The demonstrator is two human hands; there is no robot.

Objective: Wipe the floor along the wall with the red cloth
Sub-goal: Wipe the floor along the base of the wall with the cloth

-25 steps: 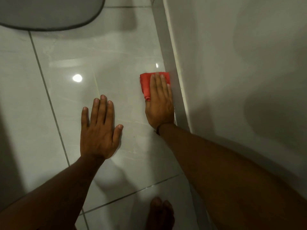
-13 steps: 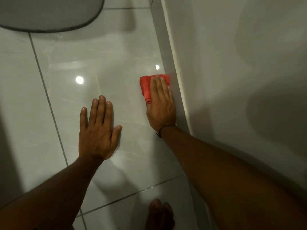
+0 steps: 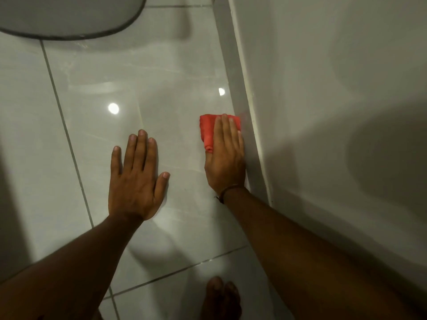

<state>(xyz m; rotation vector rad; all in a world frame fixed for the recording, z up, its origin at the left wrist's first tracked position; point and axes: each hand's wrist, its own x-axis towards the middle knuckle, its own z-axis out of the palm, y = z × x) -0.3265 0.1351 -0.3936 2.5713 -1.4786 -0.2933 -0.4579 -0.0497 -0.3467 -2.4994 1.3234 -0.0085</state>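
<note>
A folded red cloth point(image 3: 207, 130) lies on the glossy pale tiled floor point(image 3: 143, 79), right beside the grey skirting point(image 3: 233, 72) at the foot of the white wall point(image 3: 323, 88). My right hand point(image 3: 225, 155) presses flat on the cloth, fingers together, covering most of it; its little-finger side touches the skirting. My left hand point(image 3: 136, 179) rests flat on the tile to the left, fingers spread, holding nothing.
A dark grey rounded mat point(image 3: 69, 17) lies at the far left of the floor. A bare foot point(image 3: 220, 299) shows at the bottom edge. Grout lines cross the tiles. Ceiling-light reflections glint on the floor.
My right hand and the red cloth have slid a little nearer to me along the skirting. My left hand has stayed planted on the tile.
</note>
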